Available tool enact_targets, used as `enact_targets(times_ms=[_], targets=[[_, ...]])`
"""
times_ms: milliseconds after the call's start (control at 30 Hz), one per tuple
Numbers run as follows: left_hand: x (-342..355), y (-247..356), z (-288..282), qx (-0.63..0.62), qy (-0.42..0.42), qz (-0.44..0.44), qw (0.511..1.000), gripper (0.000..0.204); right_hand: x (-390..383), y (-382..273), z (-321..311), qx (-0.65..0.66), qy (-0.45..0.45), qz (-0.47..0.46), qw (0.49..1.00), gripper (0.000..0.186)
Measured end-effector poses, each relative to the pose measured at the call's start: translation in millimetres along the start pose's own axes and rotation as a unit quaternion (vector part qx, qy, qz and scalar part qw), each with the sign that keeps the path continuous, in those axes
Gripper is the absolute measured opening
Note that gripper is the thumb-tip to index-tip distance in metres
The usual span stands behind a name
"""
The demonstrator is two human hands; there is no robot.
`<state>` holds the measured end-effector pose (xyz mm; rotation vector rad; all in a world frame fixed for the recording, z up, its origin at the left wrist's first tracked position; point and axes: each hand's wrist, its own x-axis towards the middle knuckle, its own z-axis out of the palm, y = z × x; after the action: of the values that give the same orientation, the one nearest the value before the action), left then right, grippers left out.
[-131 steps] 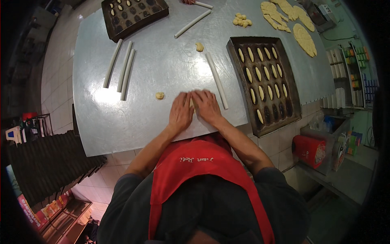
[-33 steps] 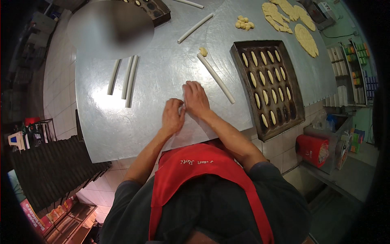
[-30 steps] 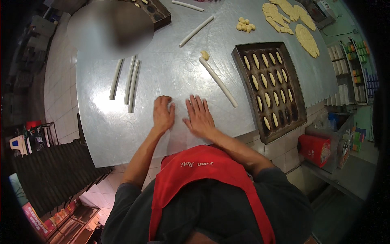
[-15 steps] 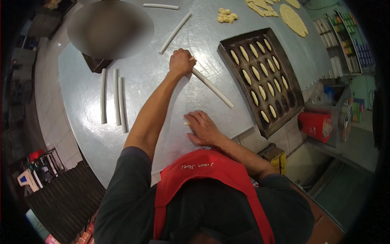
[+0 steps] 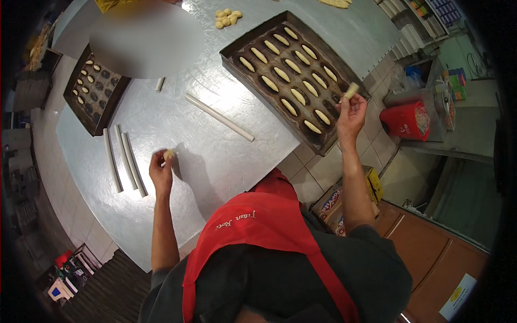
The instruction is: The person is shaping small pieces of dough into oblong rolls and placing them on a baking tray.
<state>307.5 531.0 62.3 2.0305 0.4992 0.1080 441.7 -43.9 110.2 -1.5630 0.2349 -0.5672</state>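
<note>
My right hand (image 5: 351, 118) is raised over the right edge of a dark baking tray (image 5: 245, 86), pinching a short roll of dough (image 5: 351, 90) between the fingertips. Several slim, spindle-shaped dough pieces (image 5: 293, 65) lie in rows in the tray's oval hollows. Above the metal table (image 5: 194, 183), on the left, my left hand (image 5: 160, 171) is closed on a small dough piece (image 5: 168, 154), its outline partly hidden by the fingers. A pale straight rod (image 5: 219, 117) rests on the table between my two hands.
Several pale rods (image 5: 129, 164) lie to the left of my left hand. A second tray (image 5: 96, 86), partly filled, stands at the far left. Dough balls (image 5: 228, 19) sit behind the large tray. A red bucket (image 5: 406, 121) is at the right. A blurred shape covers the far side.
My right hand has moved from the table's near edge to the tray with a dough roll. My left hand has drawn back from the rod. The view has swung right.
</note>
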Motion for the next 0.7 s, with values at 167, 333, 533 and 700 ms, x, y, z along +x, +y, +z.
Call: enact_targets(times_ms=[167, 333, 533, 700], targets=[[-59, -5, 19, -0.052, -0.005, -0.054, 0.997, 0.027, 2, 50, -20, -0.554, -0.182, -0.154, 0.798, 0.030], [-53, 56, 100, 0.147, -0.103, 0.040, 0.983, 0.031, -95, 27, 164, -0.254, -0.369, -0.080, 0.891, 0.036], [-90, 38, 107, 0.334, -0.048, 0.275, 0.900, 0.043, -166, 43, 211, -0.331, -0.448, -0.175, 0.812, 0.041], [-102, 57, 95, 0.375, -0.049, 0.226, 0.898, 0.068, -192, 42, 152, -0.246, -0.489, -0.290, 0.785, 0.039]])
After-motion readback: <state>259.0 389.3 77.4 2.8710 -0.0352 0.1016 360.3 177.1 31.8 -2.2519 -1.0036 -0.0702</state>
